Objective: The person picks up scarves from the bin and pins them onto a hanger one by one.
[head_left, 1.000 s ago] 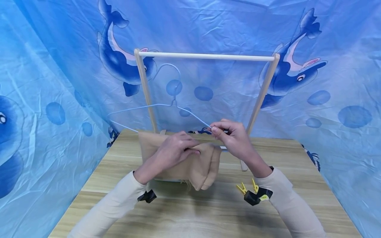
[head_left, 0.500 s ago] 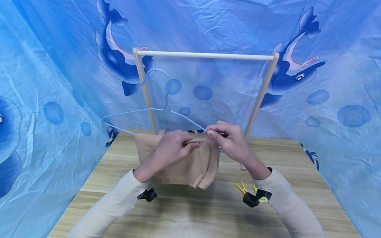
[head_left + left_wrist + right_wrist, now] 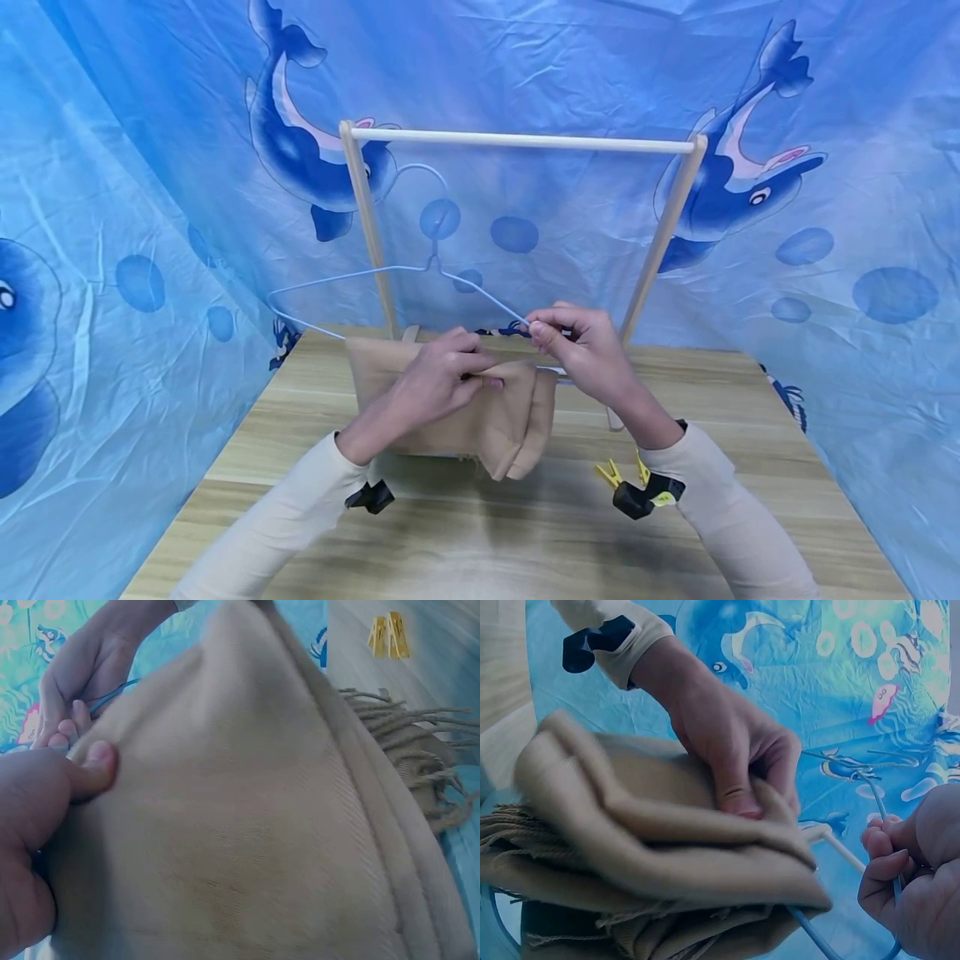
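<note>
A tan scarf (image 3: 450, 421), folded in layers with a fringe (image 3: 420, 742), hangs over the lower bar of a light-blue wire hanger (image 3: 480, 292). My left hand (image 3: 446, 375) pinches the scarf's top edge near its middle, the thumb (image 3: 96, 769) lying on the cloth. At the hanger's right shoulder, my right hand (image 3: 585, 346) pinches the wire between thumb and fingers. The hanger's hook points up and its left corner sticks out bare past the scarf. Cloth and the left hand hide most of the lower bar.
Behind the hanger a wooden rack (image 3: 667, 225) with a white top rod (image 3: 525, 142) stands on the wood-grain table (image 3: 697, 533). Two yellow clothespins (image 3: 611, 473) lie beside the right wrist. A blue dolphin-print curtain (image 3: 862, 183) surrounds the table.
The hanger and scarf tilted slightly left, then swung back right to about where they were a second ago. Both hands kept their grips.
</note>
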### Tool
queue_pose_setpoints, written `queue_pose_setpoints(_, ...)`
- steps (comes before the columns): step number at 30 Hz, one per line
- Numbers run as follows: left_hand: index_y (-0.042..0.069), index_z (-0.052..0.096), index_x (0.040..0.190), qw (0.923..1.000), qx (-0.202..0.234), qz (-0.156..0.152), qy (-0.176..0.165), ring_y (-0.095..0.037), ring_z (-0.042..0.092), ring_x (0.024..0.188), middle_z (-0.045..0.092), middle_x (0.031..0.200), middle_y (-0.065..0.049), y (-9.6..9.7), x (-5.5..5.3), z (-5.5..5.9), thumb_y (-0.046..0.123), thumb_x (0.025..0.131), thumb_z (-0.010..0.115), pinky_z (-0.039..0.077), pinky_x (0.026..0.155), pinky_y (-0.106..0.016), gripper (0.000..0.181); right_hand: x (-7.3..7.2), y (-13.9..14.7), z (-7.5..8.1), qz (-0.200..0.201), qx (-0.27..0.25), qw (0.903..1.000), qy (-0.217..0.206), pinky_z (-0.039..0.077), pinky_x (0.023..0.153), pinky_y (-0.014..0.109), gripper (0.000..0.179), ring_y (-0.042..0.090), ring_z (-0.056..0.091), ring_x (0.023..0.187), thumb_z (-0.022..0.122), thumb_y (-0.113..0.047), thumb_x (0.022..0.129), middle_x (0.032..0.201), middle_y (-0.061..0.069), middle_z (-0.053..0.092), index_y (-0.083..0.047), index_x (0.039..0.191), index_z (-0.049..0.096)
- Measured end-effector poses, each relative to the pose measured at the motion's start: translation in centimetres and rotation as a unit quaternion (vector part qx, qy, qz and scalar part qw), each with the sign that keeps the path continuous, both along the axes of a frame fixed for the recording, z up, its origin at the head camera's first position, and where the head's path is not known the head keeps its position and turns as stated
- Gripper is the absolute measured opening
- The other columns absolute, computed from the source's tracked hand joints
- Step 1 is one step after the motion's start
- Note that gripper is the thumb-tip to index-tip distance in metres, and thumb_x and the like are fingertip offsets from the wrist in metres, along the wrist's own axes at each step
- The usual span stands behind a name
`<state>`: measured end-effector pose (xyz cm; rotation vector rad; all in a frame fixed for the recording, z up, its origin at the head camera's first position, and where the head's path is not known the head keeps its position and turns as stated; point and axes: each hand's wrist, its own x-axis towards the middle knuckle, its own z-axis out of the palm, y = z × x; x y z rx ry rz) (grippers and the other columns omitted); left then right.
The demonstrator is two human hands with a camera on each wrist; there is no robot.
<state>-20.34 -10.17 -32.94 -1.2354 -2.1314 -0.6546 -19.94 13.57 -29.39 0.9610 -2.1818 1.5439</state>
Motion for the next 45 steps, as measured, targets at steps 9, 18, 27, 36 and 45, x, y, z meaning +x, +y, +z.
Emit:
queue_pose_setpoints(9,0.008,0.081,0.100,0.9968,0.030,-0.073,0.007,-0.012,0.053,0.077,0.068,0.086,0.002,-0.6,-0.5,-0.1,0.010,0.083,0.085,0.044,0.067,-0.025,0.018,-0.4,0.0,-0.3,-0.015,0.001,0.9999,0.006,0.044,0.055,0.022,0.014,0.017,0.055,0.064,0.063,0.002,0.099,0.078,0.007,0.060,0.005,0.102,0.076)
queue_pose_setpoints(18,0.010,0.077,0.111,0.9946,-0.071,0.060,-0.045,-0.020,0.069,0.099,0.075,0.106,-0.002,-1.1,0.0,0.1,0.037,0.090,0.079,0.055,0.088,-0.036,0.034,-0.6,0.3,-0.5,-0.006,-0.006,0.9999,0.012,0.044,0.055,0.022,0.012,0.012,0.055,0.065,0.064,0.005,0.097,0.077,0.006,0.060,0.007,0.099,0.076)
queue_pose_setpoints(27,0.014,0.080,0.104,0.9925,-0.089,0.080,-0.023,-0.018,0.070,0.090,0.075,0.096,0.002,-1.9,-0.4,0.1,0.033,0.087,0.081,0.056,0.079,-0.035,0.026,-0.6,1.2,-0.3,-0.007,-0.014,0.9998,0.014,0.045,0.057,0.021,0.012,0.014,0.054,0.067,0.063,0.005,0.098,0.079,0.009,0.061,0.007,0.099,0.076)
queue_pose_setpoints(36,0.013,0.078,0.108,0.9941,-0.080,0.073,0.009,-0.019,0.069,0.091,0.076,0.099,0.001,-2.7,-0.2,0.4,0.033,0.088,0.081,0.054,0.080,-0.038,0.028,-0.9,2.6,-0.2,-0.017,-0.016,0.9994,0.026,0.045,0.057,0.021,0.012,0.012,0.052,0.067,0.063,0.008,0.097,0.080,0.007,0.062,0.009,0.099,0.075)
queue_pose_setpoints(45,0.007,0.076,0.113,0.9896,-0.102,0.095,-0.036,-0.023,0.067,0.089,0.073,0.098,-0.005,-6.1,-0.1,1.2,0.020,0.090,0.080,0.055,0.079,-0.039,0.027,-1.0,4.3,0.1,-0.034,-0.006,0.9991,0.025,0.049,0.060,0.021,0.014,0.011,0.057,0.070,0.061,0.009,0.098,0.083,0.002,0.064,0.010,0.101,0.075)
